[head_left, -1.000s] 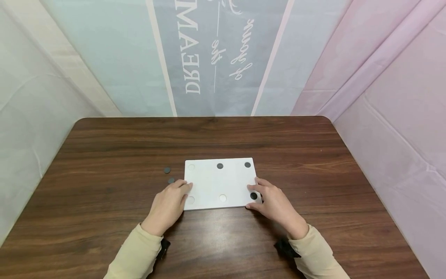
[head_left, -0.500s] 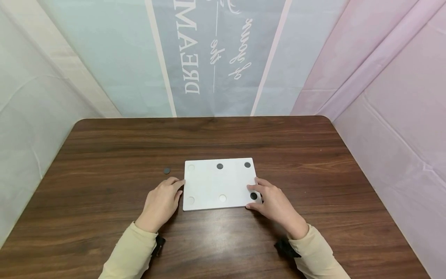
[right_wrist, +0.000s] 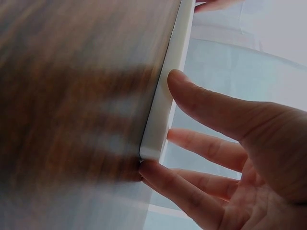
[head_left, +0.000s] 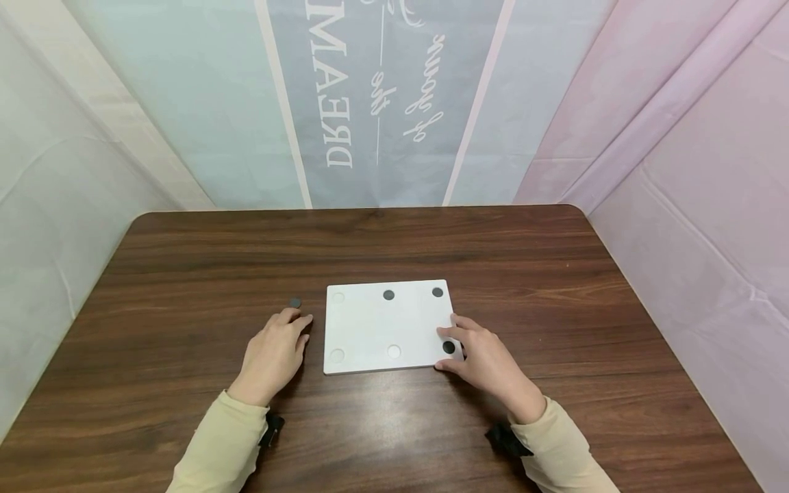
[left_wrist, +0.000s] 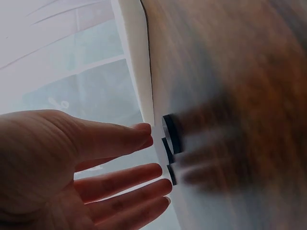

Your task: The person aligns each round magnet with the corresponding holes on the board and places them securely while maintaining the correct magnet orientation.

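A white rectangular board (head_left: 360, 322) lies on the table with small round recesses near its edges. Dark discs fill some, including one at the far middle (head_left: 389, 295) and one by the right hand (head_left: 448, 347); the others show white. My right hand (head_left: 487, 359) grips the board's right end, thumb against the front edge and fingers at the side and on top. Left of the board, my left hand (head_left: 270, 359) hovers low with fingers loosely extended, holding nothing. A loose dark disc (head_left: 295, 302) shows just past its fingertips. In the left wrist view, black discs (left_wrist: 171, 134) lie close before the fingertips.
The brown wood-grain table (head_left: 542, 274) has rounded far corners. Behind it hangs a printed cloth (head_left: 382, 103) with mirrored lettering, and pale cloth walls (head_left: 709, 205) stand at both sides.
My left hand has let go of the board's left edge and moved left, now covering the nearer loose disc in the head view. The right hand and board stay nearly still.
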Motion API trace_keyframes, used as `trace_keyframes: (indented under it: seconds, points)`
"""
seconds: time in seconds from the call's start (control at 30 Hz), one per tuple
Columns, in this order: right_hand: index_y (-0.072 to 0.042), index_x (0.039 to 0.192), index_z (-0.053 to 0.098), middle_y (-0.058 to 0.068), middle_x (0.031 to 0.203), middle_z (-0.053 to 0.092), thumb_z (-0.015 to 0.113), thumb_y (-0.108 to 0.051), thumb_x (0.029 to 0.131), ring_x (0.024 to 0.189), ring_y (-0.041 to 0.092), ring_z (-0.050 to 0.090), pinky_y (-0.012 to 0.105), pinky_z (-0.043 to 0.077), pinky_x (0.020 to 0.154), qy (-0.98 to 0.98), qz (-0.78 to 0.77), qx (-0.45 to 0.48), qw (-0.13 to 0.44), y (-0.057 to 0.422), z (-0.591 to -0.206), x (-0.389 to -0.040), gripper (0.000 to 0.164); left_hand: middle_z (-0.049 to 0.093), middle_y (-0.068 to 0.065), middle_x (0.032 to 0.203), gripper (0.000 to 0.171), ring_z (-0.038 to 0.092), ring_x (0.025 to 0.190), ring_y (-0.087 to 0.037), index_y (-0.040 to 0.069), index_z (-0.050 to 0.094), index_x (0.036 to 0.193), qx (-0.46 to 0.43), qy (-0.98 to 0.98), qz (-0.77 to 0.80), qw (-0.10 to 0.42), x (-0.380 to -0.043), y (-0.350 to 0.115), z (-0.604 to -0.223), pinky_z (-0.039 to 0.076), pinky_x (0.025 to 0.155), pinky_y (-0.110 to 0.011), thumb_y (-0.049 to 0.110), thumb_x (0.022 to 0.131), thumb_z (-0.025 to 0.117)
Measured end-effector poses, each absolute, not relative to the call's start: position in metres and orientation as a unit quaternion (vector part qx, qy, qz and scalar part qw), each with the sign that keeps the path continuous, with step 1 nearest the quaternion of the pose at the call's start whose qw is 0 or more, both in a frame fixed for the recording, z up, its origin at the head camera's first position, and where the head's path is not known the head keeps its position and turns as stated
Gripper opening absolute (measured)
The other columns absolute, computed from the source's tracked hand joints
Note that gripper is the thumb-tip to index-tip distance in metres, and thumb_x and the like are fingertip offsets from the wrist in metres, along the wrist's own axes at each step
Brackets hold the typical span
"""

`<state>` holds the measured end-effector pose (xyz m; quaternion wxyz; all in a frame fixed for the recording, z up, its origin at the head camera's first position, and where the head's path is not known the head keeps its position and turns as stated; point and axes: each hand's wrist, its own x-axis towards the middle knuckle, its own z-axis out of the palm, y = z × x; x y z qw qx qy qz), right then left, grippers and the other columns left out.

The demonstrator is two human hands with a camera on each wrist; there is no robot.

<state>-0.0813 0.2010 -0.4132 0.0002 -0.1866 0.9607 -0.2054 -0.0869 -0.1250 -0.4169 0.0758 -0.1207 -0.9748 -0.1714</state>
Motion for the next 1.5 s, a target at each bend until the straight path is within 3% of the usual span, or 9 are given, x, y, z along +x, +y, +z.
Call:
trace_keyframes:
  seconds: [0.37,0.6,0.83,1.2,1.5]
  points:
    - [-0.004,0.115,0.069,0.027,0.129,0.057,0.085,-0.023,0.072,0.111,0.040,0.061,0.052,0.051,0.085,0.962,-0.204,-0.181,0.007,0.201,-0.411,-0.081,0.050,0.056,-0.025,0.127,0.034,0.054,0.117,-0.041,-0.004,0.064,0.119,-0.118,-0.978,-0.164,0.056,-0.091,-0.130,-0.416,0.053,0.083,-0.050,0.004,0.087,0.068]
    - [-0.004,0.115,0.069,0.026,0.129,0.057,0.085,-0.023,0.071,0.110,0.039,0.061,0.051,0.052,0.084,0.962,-0.201,-0.184,0.002,0.201,-0.411,-0.081,0.050,0.050,-0.030,0.133,0.047,0.050,0.122,-0.046,-0.007,0.052,0.132,-0.122,-0.980,-0.154,0.034,-0.096,-0.134,-0.416,0.048,0.091,-0.055,0.003,0.088,0.065]
    - [-0.005,0.116,0.069,0.025,0.129,0.057,0.085,-0.024,0.072,0.111,0.039,0.061,0.052,0.052,0.084,0.962,-0.205,-0.182,0.003,0.201,-0.412,-0.081,0.050,0.045,-0.033,0.137,0.043,0.046,0.125,-0.048,-0.008,0.052,0.132,-0.133,-0.980,-0.145,0.016,-0.101,-0.136,-0.416,0.044,0.096,-0.056,0.001,0.090,0.060]
    - [-0.005,0.115,0.070,0.025,0.130,0.057,0.085,-0.024,0.072,0.110,0.038,0.062,0.049,0.052,0.084,0.962,-0.206,-0.181,0.002,0.202,-0.413,-0.081,0.050,0.044,-0.033,0.138,0.045,0.046,0.124,-0.048,-0.008,0.052,0.132,-0.138,-0.980,-0.142,-0.022,-0.109,-0.141,-0.413,0.046,0.093,-0.056,0.003,0.089,0.062]
    - [-0.005,0.116,0.070,0.025,0.129,0.057,0.085,-0.024,0.072,0.111,0.038,0.061,0.050,0.052,0.085,0.962,-0.203,-0.182,0.002,0.201,-0.413,-0.081,0.050,0.052,-0.031,0.131,0.041,0.050,0.120,-0.046,-0.011,0.057,0.125,-0.150,-0.977,-0.149,-0.003,-0.110,-0.142,-0.412,0.049,0.090,-0.054,0.002,0.087,0.064]
